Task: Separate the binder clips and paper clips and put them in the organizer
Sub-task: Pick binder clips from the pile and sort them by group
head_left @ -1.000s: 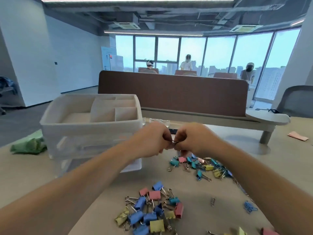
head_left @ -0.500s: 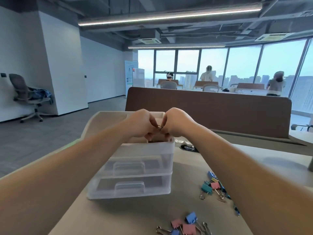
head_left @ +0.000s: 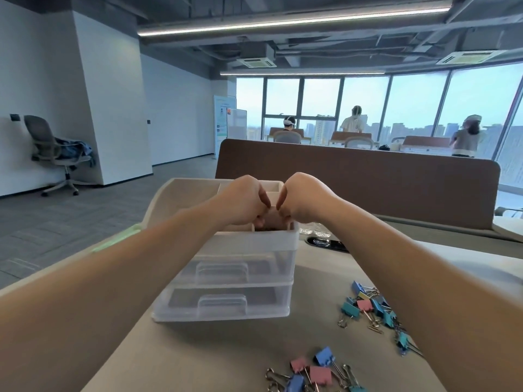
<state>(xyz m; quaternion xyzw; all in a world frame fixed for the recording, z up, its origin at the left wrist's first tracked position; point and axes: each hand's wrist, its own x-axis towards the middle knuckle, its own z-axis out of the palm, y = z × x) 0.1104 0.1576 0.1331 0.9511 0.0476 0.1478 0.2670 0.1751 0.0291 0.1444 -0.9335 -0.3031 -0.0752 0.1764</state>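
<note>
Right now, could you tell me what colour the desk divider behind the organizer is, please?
The desk divider is brown; the head view shows it.

The binder clips (head_left: pixel 364 305) are pink, blue, teal and yellow; the organizer (head_left: pixel 254 241) translucent white.

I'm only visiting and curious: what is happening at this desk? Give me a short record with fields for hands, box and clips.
left hand: over the organizer, fingers curled down into its near-right top compartment
right hand: close beside it, same pose
held item: cannot tell, fingertips hidden
drawers: two, both closed
binder clips: coloured, loose on the table, right of the organizer
</note>
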